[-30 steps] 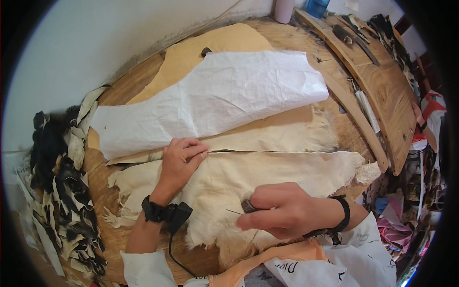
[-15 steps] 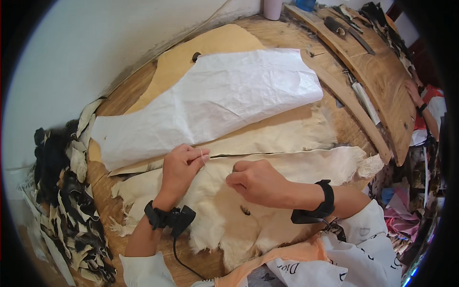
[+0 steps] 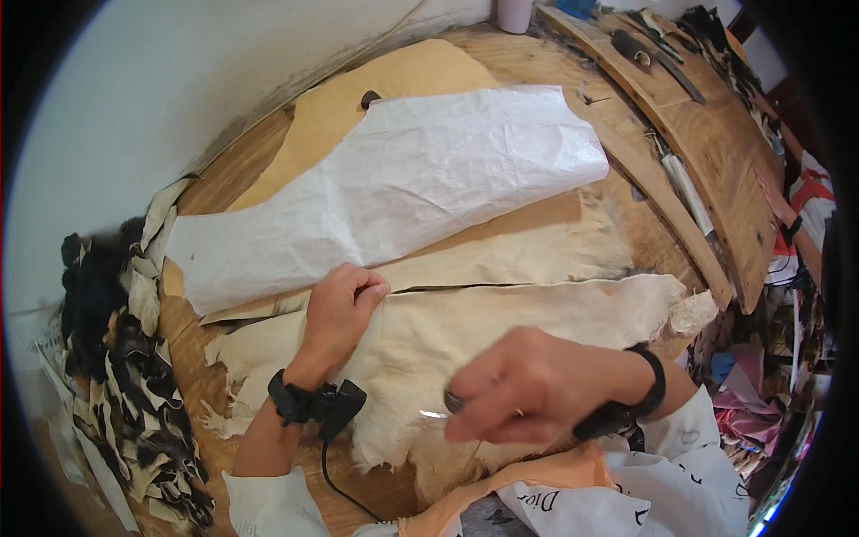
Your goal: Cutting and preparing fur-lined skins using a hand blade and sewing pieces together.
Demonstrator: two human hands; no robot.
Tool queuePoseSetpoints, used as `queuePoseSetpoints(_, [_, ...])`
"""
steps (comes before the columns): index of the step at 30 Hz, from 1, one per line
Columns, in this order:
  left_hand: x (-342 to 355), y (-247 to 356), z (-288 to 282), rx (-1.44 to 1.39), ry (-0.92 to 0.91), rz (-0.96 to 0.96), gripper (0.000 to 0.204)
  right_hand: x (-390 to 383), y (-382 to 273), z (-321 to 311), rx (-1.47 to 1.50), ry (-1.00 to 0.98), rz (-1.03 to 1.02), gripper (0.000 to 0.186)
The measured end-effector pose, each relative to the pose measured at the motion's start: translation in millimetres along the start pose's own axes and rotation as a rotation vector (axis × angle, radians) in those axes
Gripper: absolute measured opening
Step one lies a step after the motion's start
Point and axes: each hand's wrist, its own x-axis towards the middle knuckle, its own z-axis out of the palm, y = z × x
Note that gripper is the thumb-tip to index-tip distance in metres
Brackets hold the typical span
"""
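A cream hide [image 3: 501, 313] with ragged, furry edges lies in front of me, its long upper edge beside a second pale hide [image 3: 510, 240]. My left hand [image 3: 343, 309] is closed, thumb and fingers pinching the upper edge of the near hide. Raised over the lower right part of that hide is my right hand [image 3: 528, 385], closed and slightly blurred. A thin shiny needle [image 3: 433, 414] juts from its fingers, and a dark metal band [image 3: 454, 401] sits at a fingertip. Any thread is too fine to make out.
A white woven sheet [image 3: 447, 170] covers part of a tan pattern piece [image 3: 394, 76]. Black and cream hide scraps [image 3: 134, 385] pile up at left. Wooden boards [image 3: 662, 192] lie at right, with a knife [image 3: 677, 76] on one. Another person's hand [image 3: 777, 199] is at far right.
My right hand has moved down and toward me, away from the left hand, turning as it goes. The left hand stays at the hide's edge. Thread seen earlier at the left fingers no longer shows.
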Motion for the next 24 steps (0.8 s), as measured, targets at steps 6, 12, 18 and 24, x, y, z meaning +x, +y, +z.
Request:
queuePoseSetpoints(6, [-17,22,-6,0.157,-0.093,0.505,0.022,24,59,12,-0.101,0.361,0.43,0.009])
queuePoseSetpoints(12, [-13,14,-5,0.008,0.039,-0.02,0.022,6,84,43,-0.456,0.297,0.39,0.007])
queuePoseSetpoints(18, [-4,7,7,0.057,0.047,0.008,0.01,-19,53,9,-0.71,0.217,0.429,0.004])
queuePoseSetpoints(24, [-5,6,2,0.038,0.0,-0.016,0.01,6,9,4,0.092,-0.093,0.057,0.006])
